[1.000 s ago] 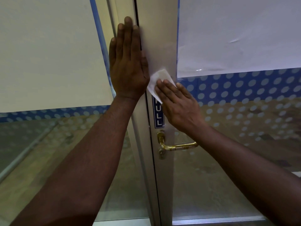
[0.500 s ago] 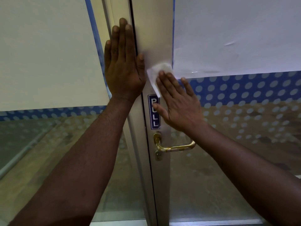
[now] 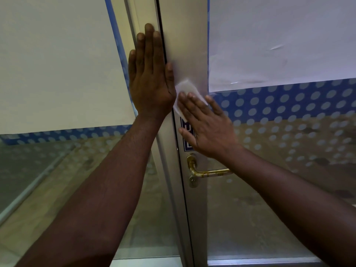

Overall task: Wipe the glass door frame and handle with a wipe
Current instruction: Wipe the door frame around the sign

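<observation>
**Wipe pressed flat to the door frame above the handle**

My right hand [image 3: 209, 128] is released, fingers straight, pressing the white wipe [image 3: 187, 93] against the grey door frame [image 3: 187, 54]. The wipe shows at 11 o'clock from that hand's knuckles, half under the fingertips. My left hand [image 3: 151, 79] is also released, laid flat at 9 o'clock from the wipe, across the seam beside the frame, its thumb touching the wipe's edge. A blue sign [image 3: 185, 135] sits partly hidden under my right palm. The brass handle [image 3: 204, 171] lies at 6 o'clock from the right hand, untouched. White sheets [image 3: 279, 41] cover the upper glass.
</observation>
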